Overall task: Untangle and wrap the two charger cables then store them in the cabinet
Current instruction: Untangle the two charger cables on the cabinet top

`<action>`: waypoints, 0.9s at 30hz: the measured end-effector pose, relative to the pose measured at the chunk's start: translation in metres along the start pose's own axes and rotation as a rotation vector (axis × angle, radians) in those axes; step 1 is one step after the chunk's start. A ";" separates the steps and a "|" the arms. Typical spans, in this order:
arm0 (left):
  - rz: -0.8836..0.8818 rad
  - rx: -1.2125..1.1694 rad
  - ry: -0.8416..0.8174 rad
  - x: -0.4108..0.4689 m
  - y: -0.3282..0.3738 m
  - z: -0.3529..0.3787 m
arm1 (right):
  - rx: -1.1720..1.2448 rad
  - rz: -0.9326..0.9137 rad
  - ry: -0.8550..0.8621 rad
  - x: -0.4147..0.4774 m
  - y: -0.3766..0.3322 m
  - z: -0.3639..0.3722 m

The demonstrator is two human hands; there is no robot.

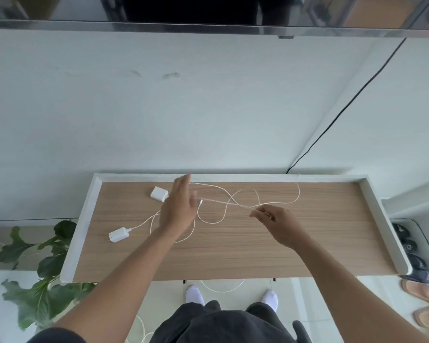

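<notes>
Two white charger cables [235,197] lie crossed in loose loops on the wooden cabinet top [258,248]. One white plug brick [159,193] rests at the back left, the other plug brick [119,234] further front left with its prongs pointing left. My left hand [177,209] hovers over the cables between the bricks, fingers spread, holding nothing that shows. A thin stretch of cable is pinched in my right hand [275,220] near the middle of the top, and that cable runs taut toward a connector end [200,201] beside my left hand.
A raised white rim [83,226] borders the cabinet top on the left, back and right. A leafy plant [45,268] stands at the left. Slippers and shoes [421,290] lie on the floor at the right. A black wire [344,107] runs down the wall. More white cable [221,288] hangs below the front edge.
</notes>
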State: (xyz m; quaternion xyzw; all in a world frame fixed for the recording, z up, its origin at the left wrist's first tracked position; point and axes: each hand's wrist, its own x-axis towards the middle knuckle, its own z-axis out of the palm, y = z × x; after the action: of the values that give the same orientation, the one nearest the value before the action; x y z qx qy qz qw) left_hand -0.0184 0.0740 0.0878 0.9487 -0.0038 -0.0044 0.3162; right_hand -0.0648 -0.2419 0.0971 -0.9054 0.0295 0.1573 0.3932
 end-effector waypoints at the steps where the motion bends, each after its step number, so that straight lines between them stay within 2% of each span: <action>1: 0.145 -0.018 -0.058 -0.006 0.013 0.007 | -0.012 -0.027 -0.020 0.000 -0.003 -0.003; 3: 0.366 -0.038 -0.258 -0.016 0.044 0.020 | -0.007 -0.070 -0.044 0.000 -0.007 -0.011; 5: 0.463 -0.026 -0.402 -0.023 0.073 0.034 | 0.007 -0.105 -0.050 0.001 -0.007 -0.020; 6: 0.473 -0.060 -0.408 -0.025 0.085 0.039 | 0.007 -0.118 -0.059 0.001 -0.004 -0.026; 9: 0.414 -0.217 -0.271 -0.023 0.110 0.050 | -0.012 -0.111 -0.097 -0.003 0.011 -0.046; 15: 0.104 -0.395 -0.044 -0.020 0.147 0.050 | -0.089 -0.038 -0.025 -0.002 0.081 -0.084; 21: -0.017 -0.462 0.096 -0.026 0.185 0.053 | -0.231 0.053 -0.030 0.003 0.141 -0.108; 27: 0.004 -0.453 0.021 -0.040 0.209 0.072 | -0.268 0.092 -0.012 0.001 0.161 -0.138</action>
State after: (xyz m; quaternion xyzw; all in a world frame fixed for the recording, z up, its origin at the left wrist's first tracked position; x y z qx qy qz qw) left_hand -0.0601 -0.1365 0.1556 0.8534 -0.0013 0.0055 0.5212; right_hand -0.0564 -0.4518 0.0723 -0.9466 0.0473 0.1832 0.2612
